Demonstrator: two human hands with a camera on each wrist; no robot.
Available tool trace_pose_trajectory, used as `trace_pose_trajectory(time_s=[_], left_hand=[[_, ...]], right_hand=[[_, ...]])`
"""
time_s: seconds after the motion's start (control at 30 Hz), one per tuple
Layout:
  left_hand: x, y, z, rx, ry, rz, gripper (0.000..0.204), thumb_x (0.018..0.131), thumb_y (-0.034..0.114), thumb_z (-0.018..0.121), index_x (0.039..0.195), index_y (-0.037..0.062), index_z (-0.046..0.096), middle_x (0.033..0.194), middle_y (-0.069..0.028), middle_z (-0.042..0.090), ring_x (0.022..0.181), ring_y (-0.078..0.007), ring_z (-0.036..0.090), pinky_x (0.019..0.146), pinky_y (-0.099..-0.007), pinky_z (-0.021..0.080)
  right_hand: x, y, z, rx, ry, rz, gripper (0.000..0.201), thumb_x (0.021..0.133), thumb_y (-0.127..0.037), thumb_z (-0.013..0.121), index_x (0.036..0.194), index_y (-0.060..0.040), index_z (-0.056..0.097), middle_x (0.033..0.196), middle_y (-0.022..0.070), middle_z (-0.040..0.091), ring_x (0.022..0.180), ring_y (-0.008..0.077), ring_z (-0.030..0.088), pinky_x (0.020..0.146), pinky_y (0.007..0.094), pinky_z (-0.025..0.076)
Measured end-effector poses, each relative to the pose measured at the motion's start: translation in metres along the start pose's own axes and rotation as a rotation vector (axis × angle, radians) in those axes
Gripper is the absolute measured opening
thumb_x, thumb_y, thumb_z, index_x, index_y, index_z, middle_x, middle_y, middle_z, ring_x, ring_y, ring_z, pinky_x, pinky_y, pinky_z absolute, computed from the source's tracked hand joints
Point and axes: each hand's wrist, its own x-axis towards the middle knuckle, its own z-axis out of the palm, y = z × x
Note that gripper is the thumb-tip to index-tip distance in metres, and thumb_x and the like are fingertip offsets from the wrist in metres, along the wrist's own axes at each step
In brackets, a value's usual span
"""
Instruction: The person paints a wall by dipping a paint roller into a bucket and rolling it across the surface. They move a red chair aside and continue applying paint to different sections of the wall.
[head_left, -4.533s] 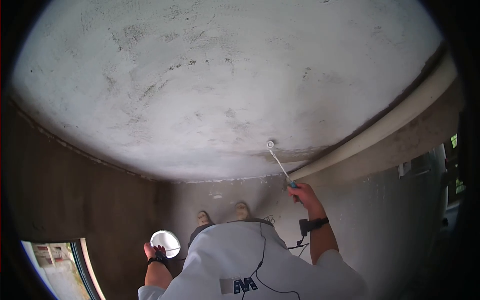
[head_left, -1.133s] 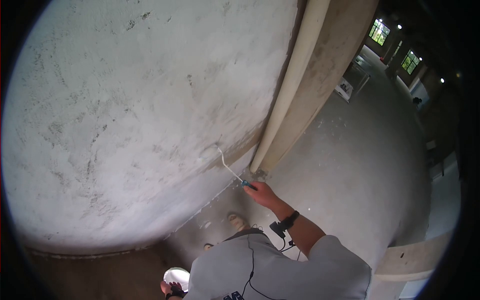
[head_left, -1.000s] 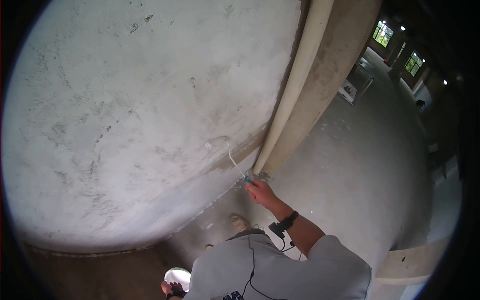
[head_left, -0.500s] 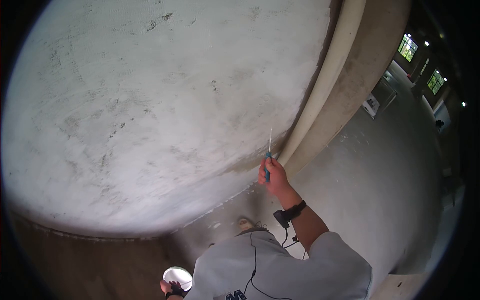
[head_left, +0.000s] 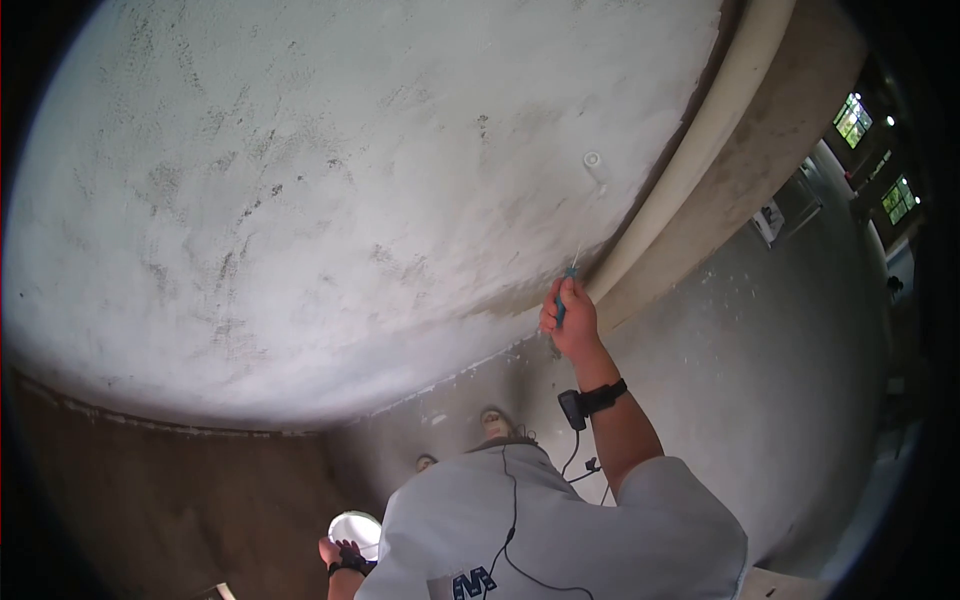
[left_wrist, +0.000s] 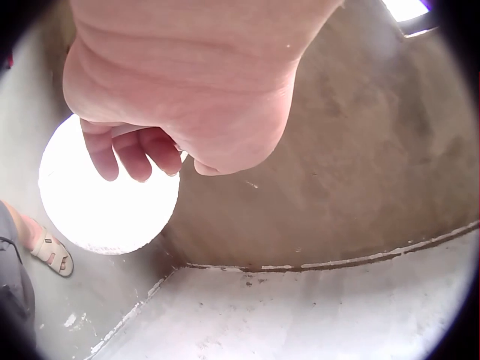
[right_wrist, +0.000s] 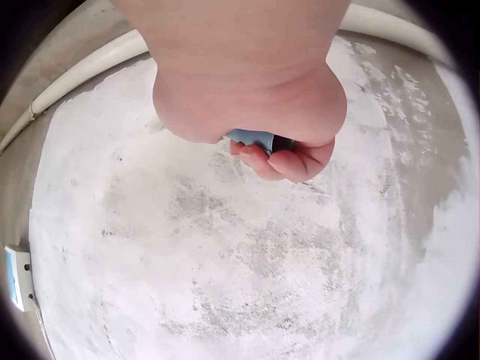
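My right hand (head_left: 575,322) grips the blue handle of a paint roller (head_left: 595,168). The white sleeve of the roller lies against the wall (head_left: 330,250), near its right edge, and the thin rod runs down to the handle. In the right wrist view the fingers curl round the blue handle (right_wrist: 253,138), while the roller head is hidden behind the hand. Low at the left, my left hand (head_left: 335,555) holds a white bucket (head_left: 356,527). The left wrist view shows its fingers (left_wrist: 133,159) hooked over the rim of the bright bucket.
A pale vertical pipe (head_left: 690,160) runs along the wall's right side. Brown unpainted wall (head_left: 180,500) meets the white wall at the left. Grey floor (head_left: 740,380) stretches to the right, towards far windows. A cable (head_left: 512,500) hangs over the shirt.
The head view swung right, then partly back left. My right hand has carried the roller higher up the wall, beside the pipe. The left hand keeps holding the bucket.
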Motion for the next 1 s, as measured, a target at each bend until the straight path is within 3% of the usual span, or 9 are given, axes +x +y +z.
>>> trace_pose_trajectory(time_s=[0.27, 0.5, 0.57, 0.8, 1.0], left_hand=[[-0.024, 0.02, 0.01, 0.056, 0.048, 0.039, 0.047, 0.08, 0.044, 0.059, 0.117, 0.02, 0.045, 0.106, 0.0047, 0.047, 0.088, -0.0144, 0.049, 0.083, -0.042, 0.042], [0.007, 0.049, 0.004, 0.079, 0.035, 0.02, 0.04, 0.081, 0.042, 0.058, 0.113, 0.0208, 0.045, 0.1, 0.0029, 0.047, 0.084, -0.0157, 0.047, 0.08, -0.0422, 0.041], [0.013, 0.056, 0.002, 0.164, 0.036, 0.023, 0.048, 0.081, 0.05, 0.056, 0.118, 0.0205, 0.047, 0.102, 0.0067, 0.051, 0.093, -0.0131, 0.051, 0.086, -0.0396, 0.044], [0.046, 0.065, -0.014, 0.129, -0.025, -0.014, 0.054, 0.083, 0.05, 0.054, 0.126, 0.0203, 0.043, 0.118, 0.0047, 0.047, 0.105, -0.016, 0.048, 0.095, -0.0439, 0.038], [0.07, 0.062, -0.029, 0.176, -0.102, -0.056, 0.059, 0.082, 0.047, 0.053, 0.134, 0.0212, 0.039, 0.121, 0.0039, 0.046, 0.111, -0.0191, 0.047, 0.099, -0.0465, 0.034]], right_hand=[[-0.052, 0.08, 0.005, -0.064, 0.063, 0.273, 0.026, 0.101, -0.04, 0.044, 0.091, -0.0159, 0.047, 0.062, 0.0011, 0.044, 0.047, 0.0142, 0.04, 0.043, 0.0289, 0.031], [-0.098, 0.125, 0.018, -0.131, 0.081, 0.478, 0.028, 0.1, -0.039, 0.046, 0.089, -0.0137, 0.048, 0.06, 0.0009, 0.043, 0.045, 0.0136, 0.037, 0.041, 0.0297, 0.029], [-0.112, 0.133, 0.025, -0.201, 0.094, 0.561, 0.03, 0.1, -0.037, 0.048, 0.086, -0.0113, 0.048, 0.058, 0.0004, 0.042, 0.043, 0.0125, 0.036, 0.04, 0.029, 0.028], [-0.153, 0.146, 0.059, -0.604, 0.152, 0.454, 0.032, 0.098, -0.033, 0.052, 0.081, -0.0058, 0.051, 0.055, -0.0006, 0.04, 0.04, 0.0099, 0.033, 0.037, 0.0271, 0.023], [-0.166, 0.129, 0.098, -0.798, 0.163, 0.268, 0.032, 0.097, -0.03, 0.055, 0.081, -0.0026, 0.055, 0.054, -0.0002, 0.044, 0.042, 0.0083, 0.038, 0.038, 0.0254, 0.029]])
